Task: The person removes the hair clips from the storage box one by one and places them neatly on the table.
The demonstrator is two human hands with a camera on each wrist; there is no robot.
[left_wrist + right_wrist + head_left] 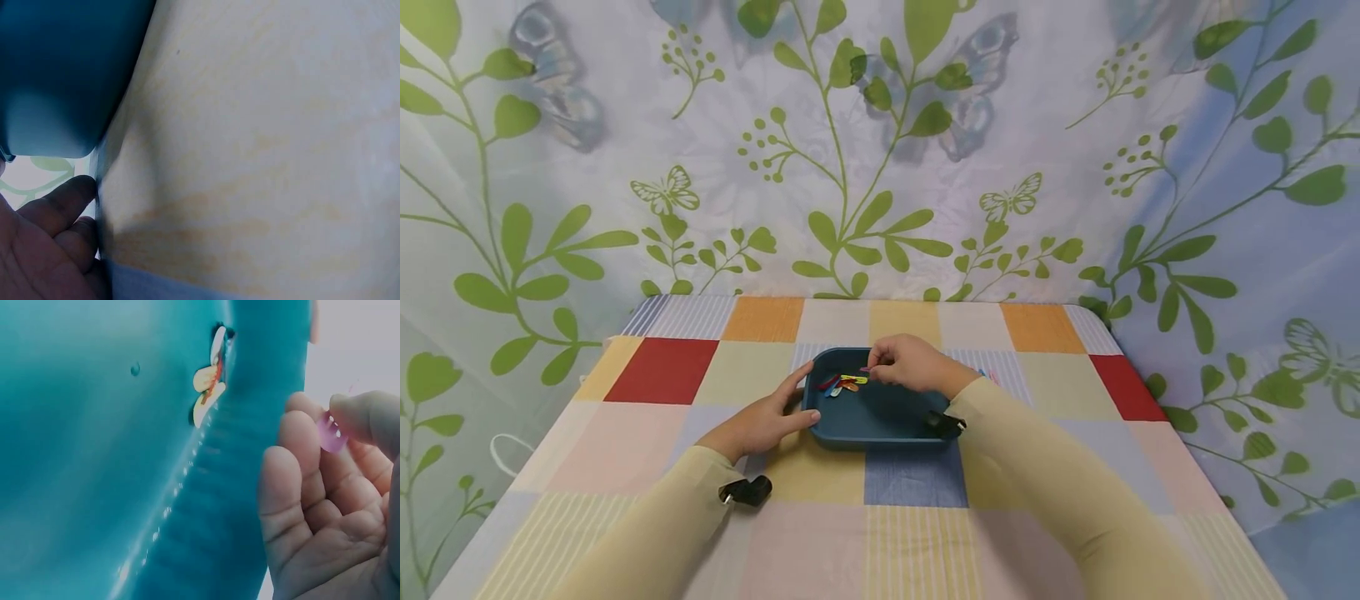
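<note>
Evidently the pink hair clip was light, small, stiff plastic, likely slippery, best pinched by its flat sides. The right hand held it so, between thumb and fingertips, above the teal tray. The left hand lay flat-fingered against the tray's left wall.

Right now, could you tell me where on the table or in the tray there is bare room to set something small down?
The near half of the blue tray floor is bare, between the right hand and the near rim. The tablecloth is bare left of the left hand, and to the far right. It is crowded at the tray's far left, where the coloured clips lie beside the right hand.
</note>
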